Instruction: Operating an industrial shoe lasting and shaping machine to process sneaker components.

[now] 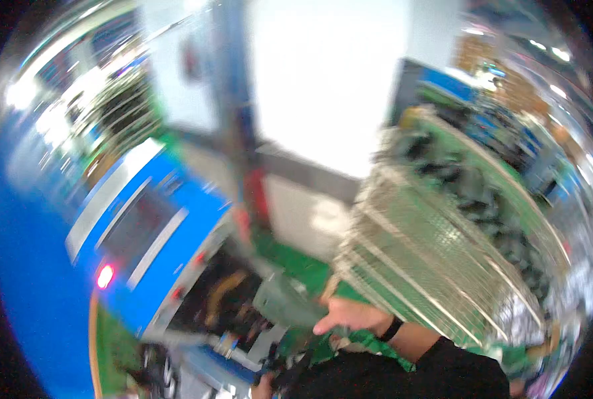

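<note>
Motion blur smears much of the head view. My right hand [351, 315], with a black band at the wrist, is closed at the right end of a grey-green, blade-like part [286, 302]; its exact kind is too blurred to name. Only a small bit of my left hand [263, 387] shows at the lower edge, and its fingers are hidden or smeared. To the left of the held part stands a blue machine [196, 193] with a dark window, a lit red lamp [105, 275] and a dark opening [210, 299] in its front.
A large wire mesh cage [416, 259] stands on the right, with dark parts [469, 193] heaped along its far side. Green floor [299, 263] shows between cage and machine. Behind them is a bright white panel [329, 73]. Metal pieces [166, 372] lie at the lower left.
</note>
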### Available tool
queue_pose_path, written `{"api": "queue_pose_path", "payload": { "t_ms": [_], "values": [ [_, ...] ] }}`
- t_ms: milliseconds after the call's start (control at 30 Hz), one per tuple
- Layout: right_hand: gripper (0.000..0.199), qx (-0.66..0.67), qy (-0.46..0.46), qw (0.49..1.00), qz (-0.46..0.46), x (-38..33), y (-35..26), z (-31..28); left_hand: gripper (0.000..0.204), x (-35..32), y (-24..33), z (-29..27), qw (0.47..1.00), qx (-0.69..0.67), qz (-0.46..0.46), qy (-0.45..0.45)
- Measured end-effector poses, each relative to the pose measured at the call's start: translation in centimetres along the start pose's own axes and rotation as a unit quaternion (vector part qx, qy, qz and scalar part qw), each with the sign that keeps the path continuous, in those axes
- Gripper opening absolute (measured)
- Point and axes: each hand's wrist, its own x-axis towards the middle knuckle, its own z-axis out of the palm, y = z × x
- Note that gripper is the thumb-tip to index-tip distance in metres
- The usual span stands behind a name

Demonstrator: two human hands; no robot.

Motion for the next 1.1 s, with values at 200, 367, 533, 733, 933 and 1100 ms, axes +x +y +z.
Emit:
{"api": "queue_pose_path", "payload": {
  "t_ms": [200,367,533,733,933,1100],
  "values": [
    [0.071,0.322,0.268,0.908,0.022,-20.3,2.4,-6.8,0.047,2.1,2.2,6.1,0.963,0.255,-0.029,-0.083],
    [0.084,0.126,0.56,0.807,-0.14,-35.4,-4.1,-8.3,0.054,9.8,0.0,7.4,0.907,0.368,0.009,-0.205],
    [0.091,-0.375,0.811,0.444,0.072,-40.6,-11.6,-14.1,0.044,5.6,2.8,14.3,0.931,0.331,0.047,-0.143],
    [0.084,-0.426,0.685,0.569,0.159,-43.3,-13.3,-26.1,0.043,5.5,1.8,13.3,0.939,0.302,0.032,-0.163],
    [0.081,-0.403,0.72,0.532,0.191,-39.1,-8.7,-27.5,0.044,4.8,0.1,10.6,0.969,0.213,0.01,-0.124],
    [0.063,-0.286,0.812,0.5,0.094,-41.3,-8.5,-27.8,0.044,1.7,1.4,10.4,0.979,0.161,-0.096,-0.077]
  ]
}}
